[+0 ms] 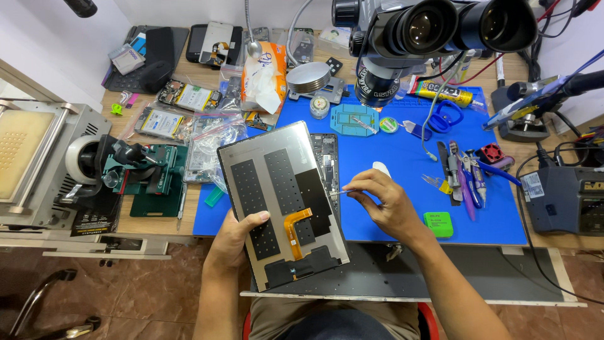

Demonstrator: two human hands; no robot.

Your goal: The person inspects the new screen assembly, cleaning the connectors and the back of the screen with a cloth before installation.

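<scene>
Grey and flat, the thin tablet display panel with black foil patches and an orange flex ribbon [282, 204] stands tilted on its lower edge at the front of the blue silicone mat [402, 164]. The left hand [234, 242] supports the panel from below, fingers closed on its lower left edge. The right hand [390, 204], just right of the panel, pinches slim metal tweezers [341, 192], whose tips touch the panel's right edge. I judge the panel light, stiff but fragile; best held by its bare edges, away from the ribbon. Behind the panel lies the opened tablet body [327, 157].
</scene>
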